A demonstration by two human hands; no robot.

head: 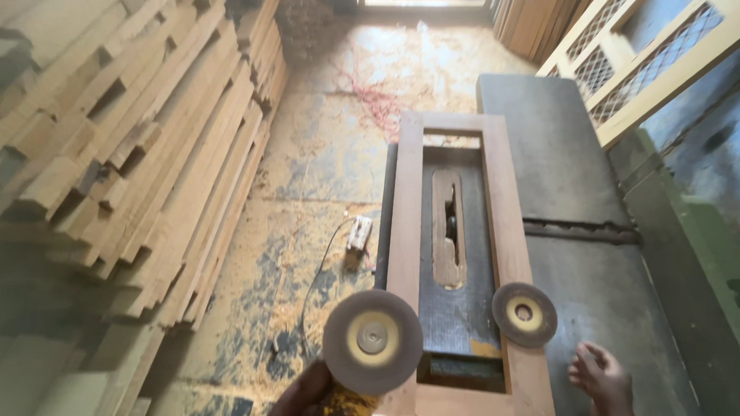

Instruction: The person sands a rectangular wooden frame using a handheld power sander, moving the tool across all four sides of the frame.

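We see the left hand (305, 402) at the bottom edge, its grip closed on a yellow angle grinder (346, 413) whose round sanding disc (372, 341) faces up toward us, hanging over the near left corner of a wooden frame (406, 223). The frame lies flat on a dark machine desk (568, 183), set around the saw slot with its wooden insert (447, 229). A second, smaller sanding disc (524, 313) rests on the frame's right rail, just beside the right hand (602, 377), which hovers with fingers spread, its grip loose and holding nothing. To the left, a tall stack of planks (135, 160) crowds the sawdust-covered floor (334, 151), where a switch box (359, 233) with its cable lies near the desk. A lattice panel (654, 46) leans at the upper right.
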